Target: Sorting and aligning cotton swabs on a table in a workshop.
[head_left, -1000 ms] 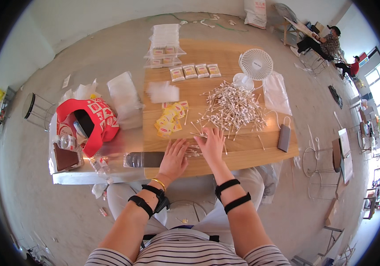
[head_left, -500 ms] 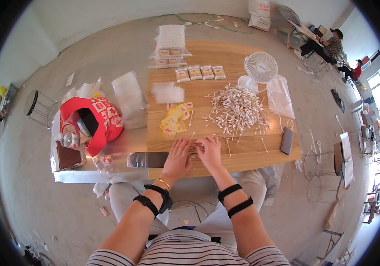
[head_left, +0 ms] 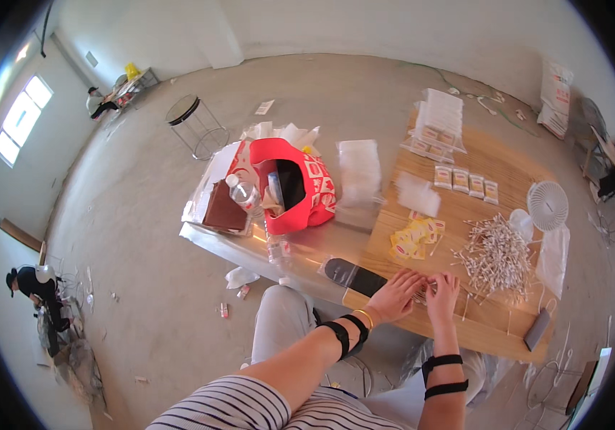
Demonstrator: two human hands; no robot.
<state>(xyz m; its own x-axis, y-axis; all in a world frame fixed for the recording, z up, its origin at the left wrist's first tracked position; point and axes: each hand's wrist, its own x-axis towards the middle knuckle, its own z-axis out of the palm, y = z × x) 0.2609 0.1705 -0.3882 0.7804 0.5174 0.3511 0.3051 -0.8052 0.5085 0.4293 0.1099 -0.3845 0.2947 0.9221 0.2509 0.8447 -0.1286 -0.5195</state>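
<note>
At the wooden table's near edge, my left hand (head_left: pixel 393 297) and my right hand (head_left: pixel 443 292) meet around a small bundle of cotton swabs (head_left: pixel 420 294). Both sets of fingers are closed about the bundle and hide most of it. Beyond my right hand lies a big loose heap of cotton swabs (head_left: pixel 497 258). Yellow printed cards (head_left: pixel 416 238) are spread beyond my left hand, with a stack of clear plastic sleeves (head_left: pixel 418 195) behind them. Farther back is a row of several filled swab packets (head_left: pixel 466 183).
Left of my hands are a dark insole-shaped pad (head_left: pixel 354 276), a red bag (head_left: pixel 294 188) and a water bottle (head_left: pixel 243 193). A white fan (head_left: pixel 547 206) and a grey power bank (head_left: pixel 537 329) stand on the right. Packed bags (head_left: pixel 438 123) sit at the back; a stool (head_left: pixel 196 123) is on the floor.
The view has swung left, so the table and my hands appear farther right. My hands stay at the swab bundle and are closer together. People on the left side have come into view.
</note>
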